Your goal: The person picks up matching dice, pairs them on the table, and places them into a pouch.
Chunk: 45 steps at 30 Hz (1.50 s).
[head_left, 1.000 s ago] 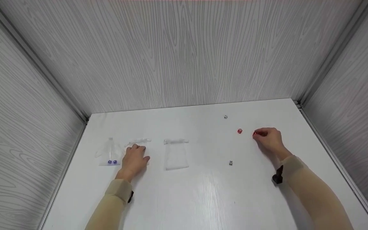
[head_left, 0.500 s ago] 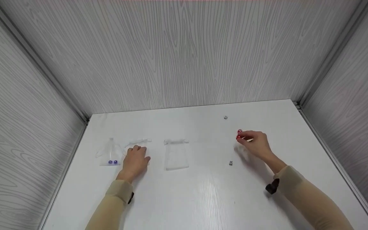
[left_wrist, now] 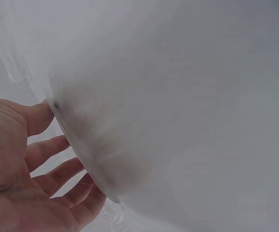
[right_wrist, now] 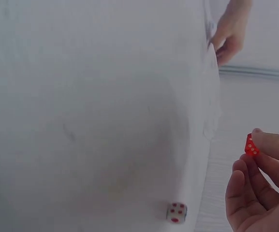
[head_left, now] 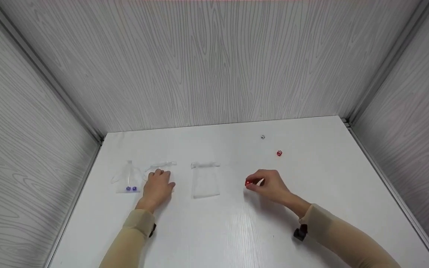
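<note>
My right hand (head_left: 268, 186) pinches a red die (head_left: 247, 183) between thumb and fingertips, above the table to the right of a flat sheer white bag (head_left: 206, 182). White pips show on the die (right_wrist: 252, 145) in the right wrist view. My left hand (head_left: 156, 189) rests with relaxed, slightly bent fingers on a second sheer bag (head_left: 164, 163), mostly covering it. Left of that hand lies a third bag (head_left: 129, 173), its top gathered, with two small blue dice (head_left: 131, 188) inside. A white die with red pips (right_wrist: 176, 213) sits on the table below my right hand.
Another red die (head_left: 279, 153) lies on the white table (head_left: 214, 238), right of centre. Farther back is a small whitish die (head_left: 263, 137). Wood-grained panels (head_left: 214, 63) stand along the back and both sides of the table.
My right hand has carried the red die leftward and nearer, past the other red die, now covering the white die in the head view. My left hand has stayed in place.
</note>
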### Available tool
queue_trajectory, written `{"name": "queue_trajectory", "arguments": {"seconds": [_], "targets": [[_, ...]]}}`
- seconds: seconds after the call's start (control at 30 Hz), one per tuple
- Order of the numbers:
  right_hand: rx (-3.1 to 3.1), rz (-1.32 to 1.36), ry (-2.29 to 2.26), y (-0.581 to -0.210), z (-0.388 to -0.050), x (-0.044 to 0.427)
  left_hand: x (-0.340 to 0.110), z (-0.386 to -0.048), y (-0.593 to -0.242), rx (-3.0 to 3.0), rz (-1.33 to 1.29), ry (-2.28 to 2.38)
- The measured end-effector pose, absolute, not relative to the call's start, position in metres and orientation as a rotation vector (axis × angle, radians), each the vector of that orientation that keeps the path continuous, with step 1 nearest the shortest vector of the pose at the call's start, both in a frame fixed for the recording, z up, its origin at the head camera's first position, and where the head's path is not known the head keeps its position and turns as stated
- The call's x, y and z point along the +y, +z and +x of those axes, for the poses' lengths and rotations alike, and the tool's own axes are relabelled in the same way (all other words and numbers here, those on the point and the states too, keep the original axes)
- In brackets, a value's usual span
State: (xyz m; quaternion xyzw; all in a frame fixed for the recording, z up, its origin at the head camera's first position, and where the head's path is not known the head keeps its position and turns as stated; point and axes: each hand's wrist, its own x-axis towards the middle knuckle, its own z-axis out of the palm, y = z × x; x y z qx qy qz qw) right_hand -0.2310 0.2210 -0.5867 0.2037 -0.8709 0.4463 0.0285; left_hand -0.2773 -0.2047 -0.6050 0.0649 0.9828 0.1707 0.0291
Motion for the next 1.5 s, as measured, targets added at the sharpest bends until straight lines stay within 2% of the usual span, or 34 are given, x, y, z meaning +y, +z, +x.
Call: {"name": "queue_trajectory", "arguments": {"seconds": [0.27,0.5,0.77,1.17,1.5], "targets": [[-2.827,0.737,1.472,-0.607,-0.218,0.184,-0.203,-0.276,-0.604,3.032,0.201,0.510],[-2.896,0.825,1.234,-0.612,-0.221,0.158,-0.202,-0.277,-0.600,3.021,0.188,0.547],[-2.944,0.834,1.111,-0.610,-0.223,0.152,-0.204,-0.282,-0.603,3.037,0.201,0.520],[-2.821,0.895,1.329,-0.599,-0.225,0.170,-0.204,-0.280,-0.604,3.021,0.174,0.528],[-2.763,0.698,1.301,-0.577,-0.248,0.217,-0.202,-0.281,-0.602,3.012,0.162,0.521]]}}
